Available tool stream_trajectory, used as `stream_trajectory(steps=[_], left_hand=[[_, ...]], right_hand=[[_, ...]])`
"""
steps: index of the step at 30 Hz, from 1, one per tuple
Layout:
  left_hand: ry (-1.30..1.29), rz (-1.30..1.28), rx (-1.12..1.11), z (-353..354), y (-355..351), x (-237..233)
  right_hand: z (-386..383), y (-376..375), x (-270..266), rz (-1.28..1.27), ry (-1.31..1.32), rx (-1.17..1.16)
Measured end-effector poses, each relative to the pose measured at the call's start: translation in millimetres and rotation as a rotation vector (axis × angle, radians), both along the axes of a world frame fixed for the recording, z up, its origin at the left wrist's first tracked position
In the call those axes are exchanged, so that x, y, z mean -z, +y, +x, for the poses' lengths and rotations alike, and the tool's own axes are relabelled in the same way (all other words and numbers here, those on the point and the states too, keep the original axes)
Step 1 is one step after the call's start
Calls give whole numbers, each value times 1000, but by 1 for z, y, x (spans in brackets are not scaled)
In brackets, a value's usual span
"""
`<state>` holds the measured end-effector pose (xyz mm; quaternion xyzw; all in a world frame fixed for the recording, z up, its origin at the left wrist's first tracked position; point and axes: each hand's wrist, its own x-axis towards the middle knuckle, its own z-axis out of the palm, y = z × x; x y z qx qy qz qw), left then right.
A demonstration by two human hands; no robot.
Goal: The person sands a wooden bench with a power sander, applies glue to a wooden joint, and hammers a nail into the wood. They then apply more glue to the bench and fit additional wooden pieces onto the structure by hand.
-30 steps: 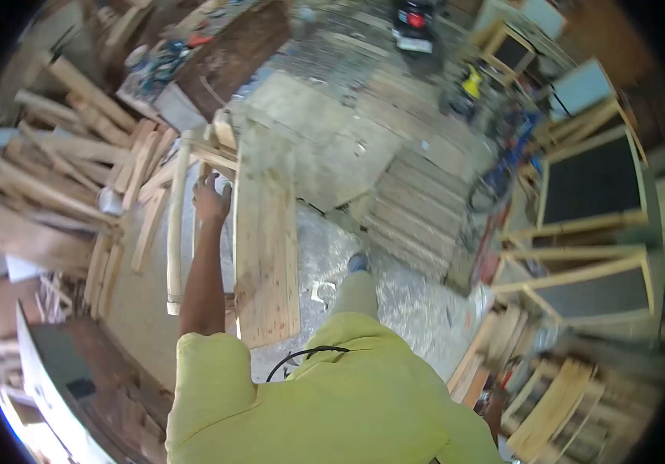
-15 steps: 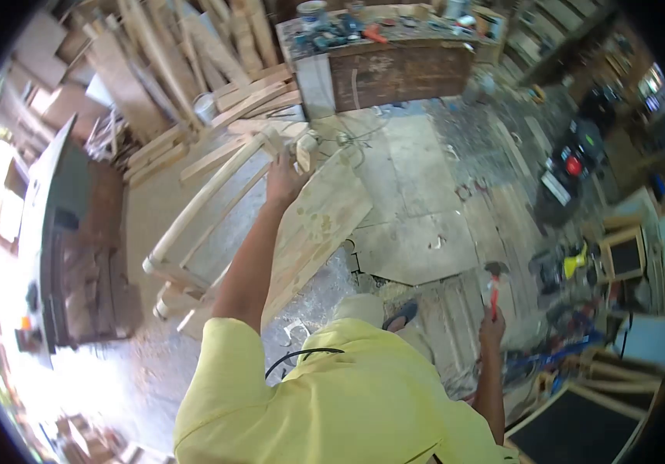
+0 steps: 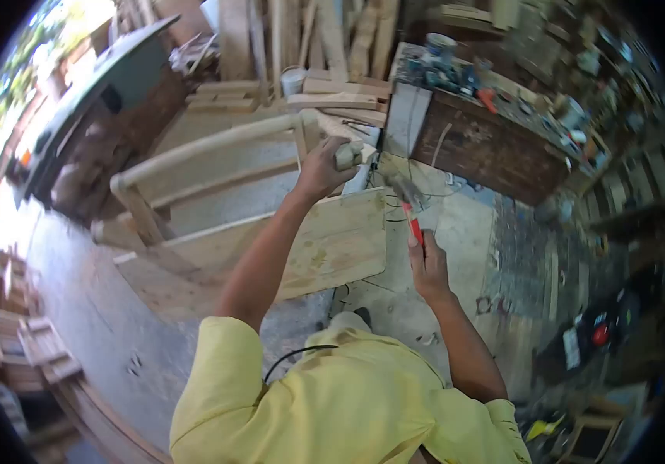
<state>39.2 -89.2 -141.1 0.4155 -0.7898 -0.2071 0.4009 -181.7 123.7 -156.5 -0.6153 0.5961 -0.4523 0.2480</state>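
My left hand (image 3: 323, 168) is closed round the top corner of a pale wooden frame (image 3: 208, 147), near the rounded end of a post. The frame has rounded rails and stands against a wide wooden panel (image 3: 309, 251). My right hand (image 3: 428, 267) grips the red handle of a hammer (image 3: 412, 219), fingers wrapped round it. The hammer's head is raised just right of the frame's corner, apart from it as far as I can see, and is slightly blurred.
A workbench (image 3: 487, 143) with tools on top stands at the back right. Planks (image 3: 340, 100) and a white bucket (image 3: 294, 81) are at the back. A dark cabinet (image 3: 108, 124) is on the left. A black and red machine (image 3: 599, 334) stands at the right.
The view has turned to the right. My right hand has brought the hammer up from low on the right to beside the frame's corner. My left hand still holds the frame.
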Motion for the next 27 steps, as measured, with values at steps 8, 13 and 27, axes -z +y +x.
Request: stream_trajectory(steps=[8,13,27], left_hand=[[64,43,-17,-3,6,-4],[101,87,-20,-2,-1,6],[81,-42,-8,-6,6,-4]], right_hand=[[-13,-80,-18,-157,91,-197],[-23,-103,-10,-116,317,-239],[-38,-109,-24,-128,285,-323]])
